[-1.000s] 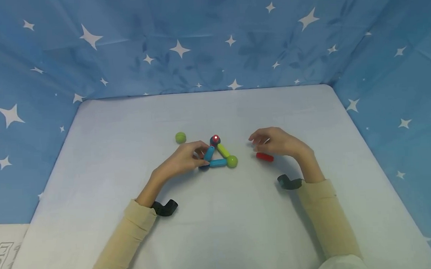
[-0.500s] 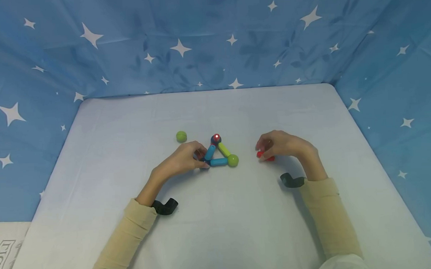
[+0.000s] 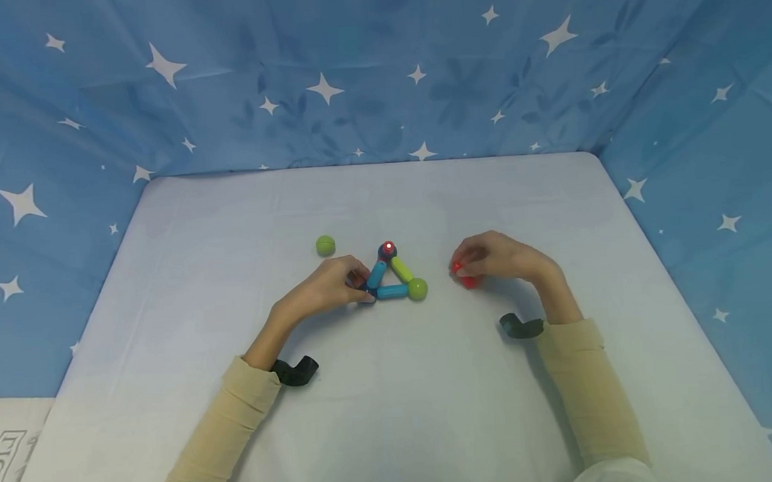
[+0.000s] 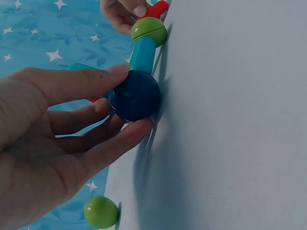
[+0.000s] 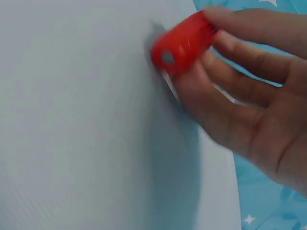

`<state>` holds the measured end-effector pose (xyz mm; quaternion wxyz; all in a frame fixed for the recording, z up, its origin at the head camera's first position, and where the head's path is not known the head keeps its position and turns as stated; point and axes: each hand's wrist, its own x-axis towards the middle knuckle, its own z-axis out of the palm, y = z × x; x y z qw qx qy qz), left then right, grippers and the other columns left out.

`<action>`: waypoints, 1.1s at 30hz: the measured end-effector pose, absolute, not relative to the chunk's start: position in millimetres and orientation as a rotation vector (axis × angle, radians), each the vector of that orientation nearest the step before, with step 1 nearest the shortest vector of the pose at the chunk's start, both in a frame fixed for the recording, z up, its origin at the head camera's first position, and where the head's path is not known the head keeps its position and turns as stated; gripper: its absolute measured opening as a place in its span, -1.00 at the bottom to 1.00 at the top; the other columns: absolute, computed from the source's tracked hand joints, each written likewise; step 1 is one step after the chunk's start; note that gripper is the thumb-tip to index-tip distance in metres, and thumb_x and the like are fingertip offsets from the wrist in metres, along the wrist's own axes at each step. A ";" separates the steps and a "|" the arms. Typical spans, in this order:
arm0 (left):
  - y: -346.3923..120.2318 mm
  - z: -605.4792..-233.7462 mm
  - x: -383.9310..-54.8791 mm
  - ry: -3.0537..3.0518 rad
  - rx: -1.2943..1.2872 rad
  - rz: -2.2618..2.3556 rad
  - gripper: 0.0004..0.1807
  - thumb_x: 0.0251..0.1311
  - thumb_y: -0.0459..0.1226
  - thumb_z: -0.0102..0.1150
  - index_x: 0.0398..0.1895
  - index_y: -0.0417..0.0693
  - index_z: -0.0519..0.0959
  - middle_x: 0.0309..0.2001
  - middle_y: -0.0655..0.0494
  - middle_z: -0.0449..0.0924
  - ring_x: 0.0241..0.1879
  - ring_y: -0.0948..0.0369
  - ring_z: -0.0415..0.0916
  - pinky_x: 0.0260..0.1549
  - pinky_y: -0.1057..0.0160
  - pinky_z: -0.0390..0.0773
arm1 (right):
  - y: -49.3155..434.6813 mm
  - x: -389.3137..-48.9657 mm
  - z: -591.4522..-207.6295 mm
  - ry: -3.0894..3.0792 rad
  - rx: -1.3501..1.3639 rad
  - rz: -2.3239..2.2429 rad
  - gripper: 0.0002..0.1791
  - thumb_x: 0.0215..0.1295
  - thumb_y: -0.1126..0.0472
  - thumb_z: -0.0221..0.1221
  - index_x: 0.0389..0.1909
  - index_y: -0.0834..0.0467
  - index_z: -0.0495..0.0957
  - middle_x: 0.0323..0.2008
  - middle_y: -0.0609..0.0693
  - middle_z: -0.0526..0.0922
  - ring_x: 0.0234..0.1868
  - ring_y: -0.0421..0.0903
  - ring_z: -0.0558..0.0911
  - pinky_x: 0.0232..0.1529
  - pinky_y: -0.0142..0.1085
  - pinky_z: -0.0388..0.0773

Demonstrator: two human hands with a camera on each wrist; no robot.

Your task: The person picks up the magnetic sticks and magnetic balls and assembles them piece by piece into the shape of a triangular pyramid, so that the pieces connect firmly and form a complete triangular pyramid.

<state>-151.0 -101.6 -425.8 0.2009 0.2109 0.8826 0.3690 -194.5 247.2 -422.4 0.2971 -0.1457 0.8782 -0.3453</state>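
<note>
A triangle of magnetic rods and balls lies mid-table, with two blue rods (image 3: pixel 393 292), a yellow-green rod (image 3: pixel 402 270) and a green ball (image 3: pixel 417 289) at its right corner. Its far corner has a dark ball topped by a red piece (image 3: pixel 389 248). My left hand (image 3: pixel 328 284) grips the dark blue ball (image 4: pixel 136 96) at the left corner between thumb and fingers. To the right of the triangle, my right hand (image 3: pixel 501 257) pinches a red rod (image 5: pixel 184 43). A grey spot shows on the rod's end, which is slightly blurred in the right wrist view.
One loose green ball (image 3: pixel 325 245) sits behind my left hand, apart from the triangle. The white table (image 3: pixel 392 411) has a blue star-patterned curtain (image 3: pixel 354 72) along its back and sides. Black curved wrist mounts (image 3: pixel 296 372) stick out from both cuffs.
My right hand has come down onto the red rod and pinched it. The rod has since turned and shifted slightly left. The left hand and the triangle stay nearly still.
</note>
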 end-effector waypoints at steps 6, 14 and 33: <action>-102.5 -426.4 -150.4 2.454 0.596 1.031 -0.57 0.19 -0.26 0.48 0.07 -0.28 0.64 -0.07 -0.05 0.67 -0.08 0.11 0.60 -0.04 0.15 0.63 | 235.4 -192.8 -428.1 2.341 -0.431 -1.109 -0.70 0.39 0.28 0.19 0.10 0.15 0.65 -0.08 0.08 0.68 -0.15 0.02 0.67 -0.04 -0.20 0.63; -103.1 -426.5 -149.4 2.442 0.595 1.036 -0.59 0.20 -0.27 0.47 0.06 -0.29 0.63 -0.09 -0.04 0.66 -0.11 0.12 0.59 -0.08 0.18 0.61 | 203.0 -182.6 -426.6 2.387 -0.550 -1.282 -0.67 0.41 0.27 0.21 0.15 0.10 0.65 0.09 0.02 0.70 0.11 0.01 0.65 0.19 -0.07 0.63; -101.2 -426.9 -154.0 2.451 0.588 1.031 -0.62 0.21 -0.24 0.47 0.03 -0.23 0.65 -0.14 0.02 0.67 -0.18 0.17 0.56 -0.22 0.28 0.57 | 175.4 -171.8 -425.6 2.360 -0.703 -1.347 -0.65 0.36 0.40 0.23 0.15 0.18 0.63 0.07 0.07 0.69 0.10 0.03 0.65 0.27 0.05 0.58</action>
